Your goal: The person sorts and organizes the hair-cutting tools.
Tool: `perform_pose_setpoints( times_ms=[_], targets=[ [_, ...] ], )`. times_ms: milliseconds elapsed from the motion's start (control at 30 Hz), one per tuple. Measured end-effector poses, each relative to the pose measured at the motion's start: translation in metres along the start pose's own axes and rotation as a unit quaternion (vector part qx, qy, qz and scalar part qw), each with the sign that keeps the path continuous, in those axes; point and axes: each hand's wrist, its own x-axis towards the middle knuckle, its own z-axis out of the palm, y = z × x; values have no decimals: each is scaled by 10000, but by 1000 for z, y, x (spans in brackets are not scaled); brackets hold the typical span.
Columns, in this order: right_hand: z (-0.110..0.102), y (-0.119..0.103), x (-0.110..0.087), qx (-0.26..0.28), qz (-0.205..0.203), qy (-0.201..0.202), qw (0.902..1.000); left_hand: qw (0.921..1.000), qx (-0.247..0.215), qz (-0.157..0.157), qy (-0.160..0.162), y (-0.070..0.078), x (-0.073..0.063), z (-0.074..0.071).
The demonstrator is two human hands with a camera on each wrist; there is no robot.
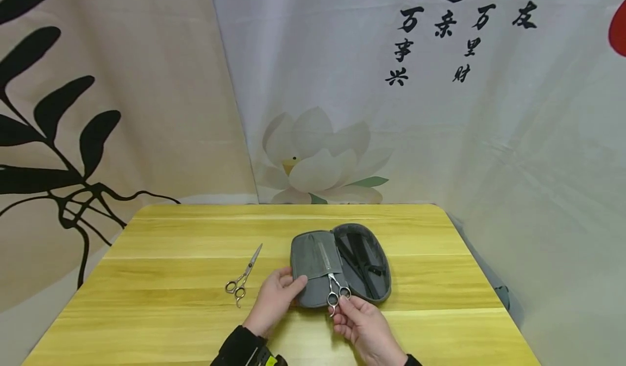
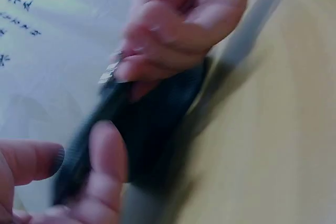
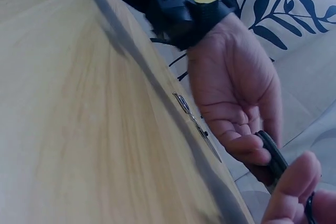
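Observation:
An unzipped grey case (image 1: 313, 252) lies open like a book in front of me. My left hand (image 1: 277, 300) grips its left edge, thumb on top and fingers below; the right wrist view shows that edge (image 3: 272, 153) between them. My right hand (image 1: 363, 323) pinches the finger rings of silver scissors (image 1: 333, 282), whose blades are hidden in the pocket of the left panel. Dark tools (image 1: 359, 252), one of them long and slim, rest in the right half. In the left wrist view the case (image 2: 163, 124) is blurred, with the right hand (image 2: 178, 30) above.
A second pair of silver scissors (image 1: 248, 269) lies on the wooden table (image 1: 186, 235), left of the case, tips pointing away. Behind the table's far edge hangs a printed cloth (image 1: 318, 56) with leaves, a lotus and black writing.

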Motion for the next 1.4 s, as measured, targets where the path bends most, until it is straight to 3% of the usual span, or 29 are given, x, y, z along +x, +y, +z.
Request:
perform_pose_setpoints(
  times_ms=[100, 200, 267, 300, 333, 367, 433, 500, 533, 600, 667, 767, 933, 1400],
  targets=[
    [1, 0, 3, -85, -41, 31, 10000, 9883, -1218, -333, -857, -10, -3, 1],
    [3, 0, 4, -488, -209, 190, 9984, 9770, -1722, -310, -1216, -20, -3, 0],
    [6, -4, 2, -1405, -686, 555, 9861, 9729, -1889, -241, -1315, -26, -2, -2],
    [7, -5, 0, -2038, -1070, 768, 9701, 9714, -1937, -229, -1357, -28, -1, -2],
    [8, -7, -3, -2694, -1486, 1012, 9461, 9699, -1980, -228, -1398, -31, -1, -3],
    [9, -9, -5, -3348, -1964, 1264, 9129, 9687, -2018, -226, -1431, -33, 0, -4],
    [11, -13, -10, -4514, -2992, 1777, 8217, 9669, -2058, -231, -1491, -36, 1, -5],
    [12, -15, -12, -5182, -3953, 1868, 7351, 9668, -2051, -235, -1506, -37, 3, -5],
    [12, -16, -12, -5380, -4317, 1806, 7011, 9666, -2058, -239, -1507, -37, 3, -5],
    [12, -16, -12, -5749, -4812, 1621, 6416, 9670, -2053, -259, -1486, -36, 3, -5],
    [11, -16, -11, -6000, -5046, 1425, 6043, 9668, -2073, -278, -1466, -36, 4, -5],
    [10, -17, -8, -6183, -5101, 1234, 5851, 9663, -2106, -284, -1452, -35, 4, -5],
    [9, -22, -5, -6238, -5208, 1115, 5720, 9658, -2113, -240, -1486, -36, 4, -4],
    [9, -30, 14, -6672, -5271, 1243, 5115, 9650, -2043, -201, -1630, -41, 2, -5]
  ],
)
